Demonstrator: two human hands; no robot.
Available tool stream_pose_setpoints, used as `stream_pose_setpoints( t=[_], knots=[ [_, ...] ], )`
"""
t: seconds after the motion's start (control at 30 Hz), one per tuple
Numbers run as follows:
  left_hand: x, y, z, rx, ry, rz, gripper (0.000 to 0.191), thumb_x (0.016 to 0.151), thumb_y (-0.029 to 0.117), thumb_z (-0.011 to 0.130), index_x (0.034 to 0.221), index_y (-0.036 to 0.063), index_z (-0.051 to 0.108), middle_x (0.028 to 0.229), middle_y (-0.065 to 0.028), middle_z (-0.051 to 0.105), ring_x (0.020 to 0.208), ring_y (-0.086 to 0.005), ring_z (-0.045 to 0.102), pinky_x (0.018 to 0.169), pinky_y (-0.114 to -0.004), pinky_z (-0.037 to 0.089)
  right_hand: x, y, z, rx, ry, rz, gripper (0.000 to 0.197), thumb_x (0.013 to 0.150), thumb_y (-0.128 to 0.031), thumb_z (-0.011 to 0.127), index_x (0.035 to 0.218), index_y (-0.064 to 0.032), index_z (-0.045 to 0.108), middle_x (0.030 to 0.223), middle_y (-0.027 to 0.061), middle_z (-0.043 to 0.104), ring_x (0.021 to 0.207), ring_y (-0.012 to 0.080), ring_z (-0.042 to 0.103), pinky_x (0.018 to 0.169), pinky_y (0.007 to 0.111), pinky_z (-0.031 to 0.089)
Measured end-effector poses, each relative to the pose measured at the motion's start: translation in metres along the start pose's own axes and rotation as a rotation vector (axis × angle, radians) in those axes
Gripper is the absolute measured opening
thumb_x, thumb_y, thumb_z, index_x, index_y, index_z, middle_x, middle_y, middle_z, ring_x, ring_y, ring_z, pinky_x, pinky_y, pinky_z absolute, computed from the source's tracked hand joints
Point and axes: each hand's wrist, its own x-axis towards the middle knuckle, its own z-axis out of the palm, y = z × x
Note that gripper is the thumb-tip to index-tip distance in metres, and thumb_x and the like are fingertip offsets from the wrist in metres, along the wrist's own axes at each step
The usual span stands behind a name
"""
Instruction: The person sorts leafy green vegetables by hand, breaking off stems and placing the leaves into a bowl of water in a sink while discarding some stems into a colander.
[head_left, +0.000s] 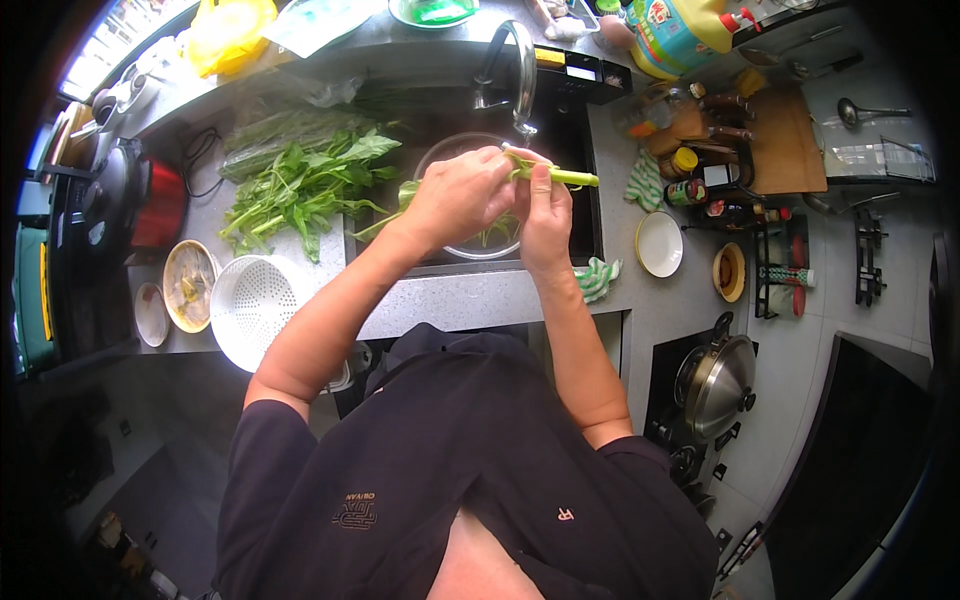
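Over the dark sink (574, 135), both hands meet on a green vegetable stem (577, 178). My right hand (546, 221) pinches it with thumb and fingers, its thick cut end pointing right. My left hand (469, 191) grips the thinner part beside it, fingertips bent and partly hidden. Below them sits a clear round bowl (480, 253) with some greens (501, 226) inside, mostly covered by my hands. More leaf and stem (405, 196) shows left of my left wrist; whether it joins the held stem is unclear. A pile of leafy greens (315, 180) lies on the counter to the left.
A chrome faucet (519, 67) arches behind my hands. On the left stand a white colander (251, 300), a covered bowl (187, 281) and a red-black cooker (146, 199). To the right are a white bowl (660, 244), a green-striped cloth (598, 279) and a lidded pan (720, 386).
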Motion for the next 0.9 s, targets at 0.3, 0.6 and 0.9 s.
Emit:
stream_pose_setpoints(
  t=[0.3,0.6,0.9],
  knots=[
    [-0.006,-0.069,0.057,-1.065,-0.339,-0.366,0.031,0.102,0.036,0.046,0.102,0.0086,0.060,0.087,0.0005,0.058,0.085,-0.0094,0.055,0.076,-0.028,0.047,0.006,0.017,-0.060,1.131,-0.266,0.248,0.036,0.107,-0.038,0.044,0.089,-0.0115,0.058,0.069,-0.0024,0.031,0.063,0.0124,0.029,0.060,0.028,0.027],
    [0.019,-0.154,0.133,-1.308,0.563,-1.097,0.026,0.107,0.031,0.042,0.114,0.0070,0.050,0.104,-0.0117,0.061,0.089,-0.0241,0.065,0.078,-0.037,0.053,0.005,0.012,-0.137,0.803,-0.004,0.284,0.041,0.108,-0.039,0.041,0.098,-0.0065,0.064,0.073,-0.0004,0.037,0.066,0.0138,0.035,0.059,0.028,0.030],
    [0.008,-0.207,0.238,-0.181,0.188,-0.961,0.071,0.097,0.045,0.055,0.149,0.0011,0.034,0.133,-0.0270,0.053,0.120,-0.0378,0.058,0.099,-0.043,0.049,-0.010,0.014,-0.167,0.628,0.150,0.391,0.043,0.108,-0.039,0.040,0.097,-0.0036,0.062,0.070,0.0002,0.042,0.066,0.0129,0.039,0.060,0.027,0.033]
  ],
)
